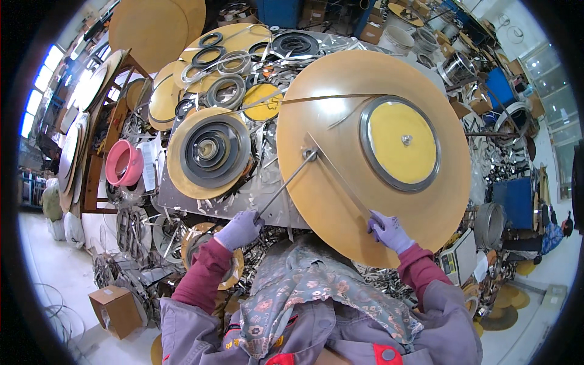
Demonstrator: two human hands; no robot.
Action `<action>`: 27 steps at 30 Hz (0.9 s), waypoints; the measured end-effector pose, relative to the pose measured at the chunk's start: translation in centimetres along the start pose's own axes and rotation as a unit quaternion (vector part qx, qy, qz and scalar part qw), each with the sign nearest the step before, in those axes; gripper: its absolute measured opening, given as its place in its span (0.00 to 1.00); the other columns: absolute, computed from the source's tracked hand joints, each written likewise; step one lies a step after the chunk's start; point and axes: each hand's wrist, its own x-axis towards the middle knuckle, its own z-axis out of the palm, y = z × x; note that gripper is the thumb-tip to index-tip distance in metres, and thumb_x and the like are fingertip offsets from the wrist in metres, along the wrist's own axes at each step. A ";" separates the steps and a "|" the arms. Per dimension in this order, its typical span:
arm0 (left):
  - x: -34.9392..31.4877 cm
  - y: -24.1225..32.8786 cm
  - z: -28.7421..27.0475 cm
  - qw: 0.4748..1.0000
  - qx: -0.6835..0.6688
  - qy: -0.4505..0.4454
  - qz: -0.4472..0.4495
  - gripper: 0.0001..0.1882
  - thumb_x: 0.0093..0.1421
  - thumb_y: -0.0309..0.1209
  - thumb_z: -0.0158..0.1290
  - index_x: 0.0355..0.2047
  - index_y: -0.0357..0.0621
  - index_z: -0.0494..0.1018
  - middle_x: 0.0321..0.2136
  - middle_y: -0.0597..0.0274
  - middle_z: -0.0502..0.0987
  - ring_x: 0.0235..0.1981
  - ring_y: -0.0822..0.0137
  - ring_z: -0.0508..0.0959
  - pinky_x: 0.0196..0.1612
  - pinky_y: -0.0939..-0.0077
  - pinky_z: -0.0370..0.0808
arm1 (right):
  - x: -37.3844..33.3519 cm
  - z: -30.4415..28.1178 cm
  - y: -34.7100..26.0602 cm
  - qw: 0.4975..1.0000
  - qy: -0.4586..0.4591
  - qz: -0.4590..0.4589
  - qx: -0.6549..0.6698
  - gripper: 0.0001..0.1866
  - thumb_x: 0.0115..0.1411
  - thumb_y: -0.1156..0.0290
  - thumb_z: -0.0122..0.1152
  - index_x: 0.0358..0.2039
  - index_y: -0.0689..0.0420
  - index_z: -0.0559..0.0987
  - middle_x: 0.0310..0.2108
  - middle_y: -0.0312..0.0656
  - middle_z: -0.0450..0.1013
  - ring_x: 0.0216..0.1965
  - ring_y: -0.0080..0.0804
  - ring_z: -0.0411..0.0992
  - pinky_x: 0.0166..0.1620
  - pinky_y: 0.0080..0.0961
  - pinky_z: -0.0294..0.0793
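A large tan disc (322, 201) fills the middle, and a grey coil of metal strip (368, 159) rings the yellow hub plate (404, 140) on it. My left hand (240, 229), in a lilac glove, is closed around the near end of a thin metal rod (283, 190). The rod's far end, with a small round tip, lies over the disc's left part. My gloved right hand (390, 231) pinches a narrow metal strip (342, 175) above the disc's near side; the strip slants up to the left, past the rod's tip.
Left of the disc, a smaller reel (207, 150) carries coiled strip, and a taut band (328, 97) spans from it to the hub. Loose rings (226, 91) and metal scraps cover the grey table. A pink bucket (124, 163) and a cardboard box (117, 310) stand left.
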 end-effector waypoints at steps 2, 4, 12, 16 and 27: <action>-0.9 -0.3 -0.1 1.000 -0.004 0.001 0.016 0.17 0.59 0.37 0.46 0.31 0.31 0.73 0.31 0.36 0.75 0.38 0.41 0.75 0.42 0.53 0.70 | 0.2 0.4 -0.7 1.000 -0.010 -0.021 -0.020 0.22 0.59 0.76 0.47 0.56 0.60 0.66 0.24 0.43 0.75 0.17 0.28 0.71 0.25 0.25 0.72; -1.1 -0.7 0.0 1.000 -0.012 0.008 0.017 0.17 0.59 0.37 0.47 0.31 0.31 0.72 0.30 0.36 0.75 0.37 0.41 0.75 0.42 0.53 0.70 | 0.8 0.4 0.3 0.997 0.034 -0.063 -0.039 0.23 0.58 0.77 0.47 0.56 0.59 0.66 0.24 0.43 0.75 0.17 0.29 0.71 0.25 0.26 0.72; -4.6 -2.6 2.4 0.989 -0.095 0.100 -0.051 0.13 0.57 0.34 0.49 0.28 0.32 0.71 0.26 0.37 0.74 0.33 0.39 0.75 0.36 0.52 0.71 | 4.3 -0.2 -3.5 0.993 0.093 -0.061 -0.032 0.29 0.59 0.79 0.42 0.63 0.52 0.57 0.24 0.43 0.73 0.16 0.28 0.70 0.22 0.26 0.71; -8.0 -3.9 4.0 0.981 -0.070 0.089 -0.156 0.12 0.56 0.32 0.50 0.28 0.33 0.71 0.26 0.37 0.74 0.33 0.40 0.75 0.36 0.51 0.70 | 7.5 3.1 -10.2 0.998 0.004 -0.043 0.042 0.33 0.59 0.79 0.37 0.65 0.46 0.49 0.27 0.42 0.72 0.15 0.24 0.69 0.19 0.23 0.71; -7.6 -5.3 13.8 0.970 0.016 0.187 -0.157 0.11 0.60 0.37 0.46 0.34 0.43 0.64 0.23 0.48 0.76 0.26 0.47 0.77 0.28 0.54 0.71 | 12.8 13.1 -14.6 0.960 0.102 -0.223 -0.133 0.26 0.58 0.74 0.46 0.59 0.56 0.62 0.43 0.57 0.71 0.46 0.50 0.70 0.50 0.41 0.66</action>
